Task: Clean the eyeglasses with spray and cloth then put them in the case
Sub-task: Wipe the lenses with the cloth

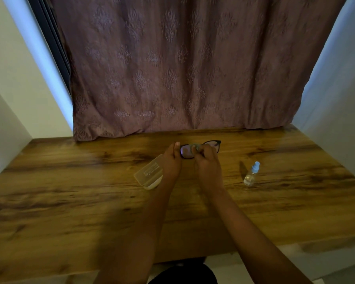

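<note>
Wooden tabletop (70, 201) is crossed by both forearms to the eyeglasses (211, 145), held with their long axis left-to-right, the left hand (171, 160) pinching one end and the right hand (208, 163) seemingly pressing a cloth (195, 147) on the nearer lens

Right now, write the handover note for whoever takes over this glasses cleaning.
Left hand: holds the glasses by the left end of the frame, above the table.
Right hand: fingers press a small cloth on the left lens.
Case: on the table, partly under the left wrist; open or shut, cannot tell.
Spray bottle: upright on the table, to the right, untouched.
Done: wiping under way.
Left: finish both lenses, put the glasses in the case.
</note>
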